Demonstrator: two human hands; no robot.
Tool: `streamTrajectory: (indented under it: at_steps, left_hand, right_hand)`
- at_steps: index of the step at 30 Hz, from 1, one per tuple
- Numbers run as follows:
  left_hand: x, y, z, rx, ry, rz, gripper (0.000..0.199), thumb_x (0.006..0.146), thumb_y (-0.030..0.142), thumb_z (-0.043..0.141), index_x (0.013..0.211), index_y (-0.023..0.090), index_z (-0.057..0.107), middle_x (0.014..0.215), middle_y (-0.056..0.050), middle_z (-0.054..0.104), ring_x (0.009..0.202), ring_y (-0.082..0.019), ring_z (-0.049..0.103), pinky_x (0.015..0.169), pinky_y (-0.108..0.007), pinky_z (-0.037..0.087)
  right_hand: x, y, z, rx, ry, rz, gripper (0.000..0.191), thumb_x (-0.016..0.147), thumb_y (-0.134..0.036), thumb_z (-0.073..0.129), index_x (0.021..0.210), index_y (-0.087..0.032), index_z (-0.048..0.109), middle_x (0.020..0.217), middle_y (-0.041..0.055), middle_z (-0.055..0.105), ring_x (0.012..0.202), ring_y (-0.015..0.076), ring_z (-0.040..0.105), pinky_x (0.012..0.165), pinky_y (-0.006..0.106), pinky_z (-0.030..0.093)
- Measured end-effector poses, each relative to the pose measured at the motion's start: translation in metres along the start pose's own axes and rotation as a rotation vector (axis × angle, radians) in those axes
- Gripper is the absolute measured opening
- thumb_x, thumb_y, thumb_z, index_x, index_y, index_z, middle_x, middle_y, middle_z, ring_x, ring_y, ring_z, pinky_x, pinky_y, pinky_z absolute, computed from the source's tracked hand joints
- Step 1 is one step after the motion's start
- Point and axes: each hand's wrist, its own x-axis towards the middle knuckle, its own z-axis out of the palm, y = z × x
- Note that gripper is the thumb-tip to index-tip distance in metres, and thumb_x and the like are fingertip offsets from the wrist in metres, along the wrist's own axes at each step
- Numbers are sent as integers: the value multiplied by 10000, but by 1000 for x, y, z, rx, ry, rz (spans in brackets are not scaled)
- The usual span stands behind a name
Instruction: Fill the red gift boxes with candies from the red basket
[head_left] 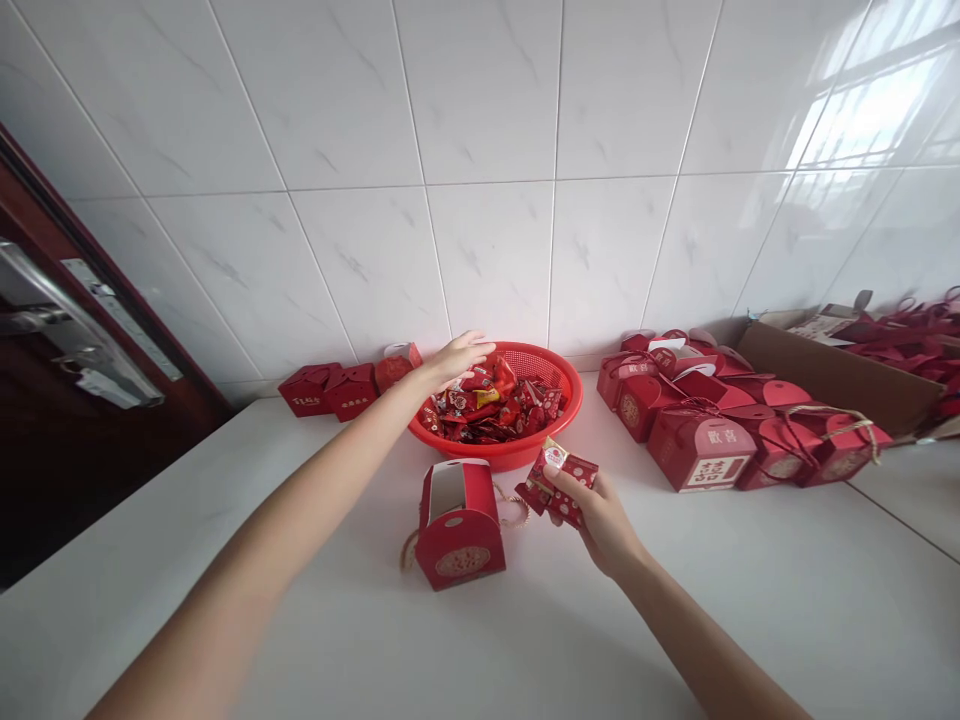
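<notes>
A red gift box (pixel 461 545) with a rope handle stands on the white table, its top open. Behind it is a red plastic basket (pixel 574 390) full of wrapped candies (pixel 499 405). My left hand (pixel 459 360) hovers at the basket's back left rim, fingers stretched out, with nothing visible in it. Between the thumb and fingers of my right hand (pixel 596 510) are red candy packets (pixel 566 475), just right of the gift box and in front of the basket. The fingers under the packets are mostly hidden.
Several closed red boxes (pixel 705 440) crowd together at the right, near a cardboard box (pixel 832 370) holding red ribbon-like items. Small red boxes (pixel 330 388) stand left of the basket against the tiled wall (pixel 495 240). A dark door (pixel 82 330) is at far left.
</notes>
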Motion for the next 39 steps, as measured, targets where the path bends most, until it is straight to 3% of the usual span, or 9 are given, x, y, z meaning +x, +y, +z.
streamTrajectory:
  at_steps: [2, 5, 7, 9, 15, 21, 26, 33, 39]
  left_hand:
    - [0, -4, -1, 162, -135, -47, 437, 890, 329, 509, 1302, 201, 580, 1347, -122, 633, 1153, -208, 650, 875, -263, 534]
    - [-4, -18, -7, 644, -452, -81, 366, 790, 340, 591, 1108, 193, 699, 1092, -83, 753, 977, -222, 709, 787, -261, 547]
    - [-10, -28, -10, 919, -546, -55, 336, 699, 324, 665, 1008, 214, 738, 1040, -64, 765, 960, -246, 701, 791, -275, 537]
    - [-14, -36, -8, 1039, -547, -36, 370, 650, 307, 696, 1005, 215, 745, 1095, -83, 750, 1003, -282, 681, 837, -308, 526]
    - [-14, -46, 11, 1176, -513, -63, 628, 637, 303, 702, 1248, 176, 638, 1286, -188, 652, 1135, -350, 627, 908, -378, 515]
    - [-11, -48, 27, 1249, -500, -69, 538, 639, 230, 687, 1169, 137, 677, 1226, -235, 666, 1108, -381, 640, 869, -412, 535]
    - [-10, -47, 25, 1263, -487, -48, 458, 630, 250, 689, 1067, 116, 724, 1173, -250, 682, 1031, -389, 665, 822, -413, 547]
    - [-7, -51, 27, 1251, -496, -66, 452, 579, 225, 698, 1027, 179, 740, 1161, -191, 706, 1028, -358, 668, 818, -381, 550]
    - [-9, -49, 26, 1252, -460, -55, 444, 607, 222, 682, 1041, 150, 736, 1118, -235, 705, 979, -384, 679, 762, -407, 563]
  right_hand:
    - [0, 0, 1, -1, -1, 3, 415, 702, -533, 794, 758, -155, 633, 742, 74, 670, 608, 148, 543, 511, 257, 377]
    - [0, -1, 1, -1, -6, 15, 433, 696, -543, 793, 780, -146, 642, 784, 98, 690, 636, 163, 566, 516, 259, 383]
    - [0, -1, 1, -2, -14, 13, 424, 705, -539, 789, 782, -150, 637, 770, 86, 682, 627, 156, 563, 515, 256, 380]
    - [0, 0, 2, -1, -17, 5, 404, 715, -526, 787, 765, -159, 624, 735, 61, 662, 605, 142, 547, 510, 250, 373]
    - [-1, 1, 2, -6, -12, 14, 403, 706, -522, 789, 764, -155, 634, 746, 71, 683, 575, 128, 523, 505, 255, 361]
    - [-1, -1, 4, -6, 1, 5, 408, 684, -526, 801, 734, -161, 626, 706, 51, 663, 555, 124, 505, 507, 258, 352]
    - [-1, -1, 3, -6, -12, -8, 406, 694, -524, 797, 729, -166, 608, 710, 50, 644, 584, 141, 531, 504, 255, 356]
    - [-1, -1, 4, -13, -13, -7, 397, 693, -518, 796, 716, -169, 610, 706, 45, 655, 576, 136, 522, 506, 257, 357]
    - [-1, -1, 4, 13, -10, 1, 397, 675, -509, 810, 733, -160, 630, 733, 57, 667, 594, 142, 536, 505, 259, 368]
